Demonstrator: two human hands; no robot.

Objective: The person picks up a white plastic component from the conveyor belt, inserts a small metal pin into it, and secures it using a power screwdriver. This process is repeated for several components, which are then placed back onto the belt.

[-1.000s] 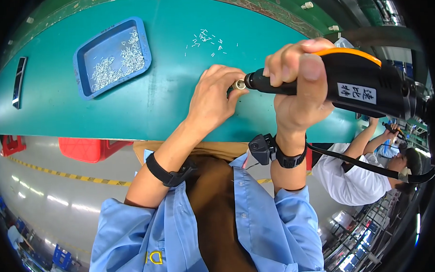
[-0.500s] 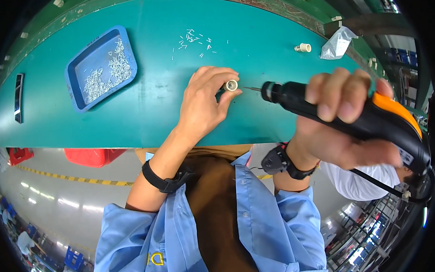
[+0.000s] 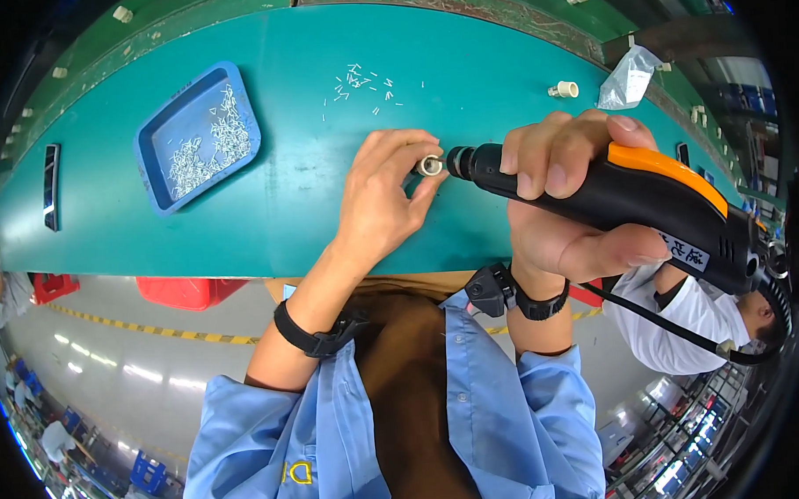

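Left hand (image 3: 376,206) pinches a small white ring (image 3: 429,166) between fingertips, near the worktop's (image 3: 311,226) front edge; right hand (image 3: 565,200) clenches the black-and-orange power screwdriver (image 3: 626,198), its tip touching the ring

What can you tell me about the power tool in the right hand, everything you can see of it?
The power tool is a handheld driver with a black, plastic-looking body, an orange top panel and a white label near its rear. A black cord leaves its back end. It lies nearly level, nose pointing left, over the teal table. The right hand grips it; its tip meets a small white ring pinched by the left hand.
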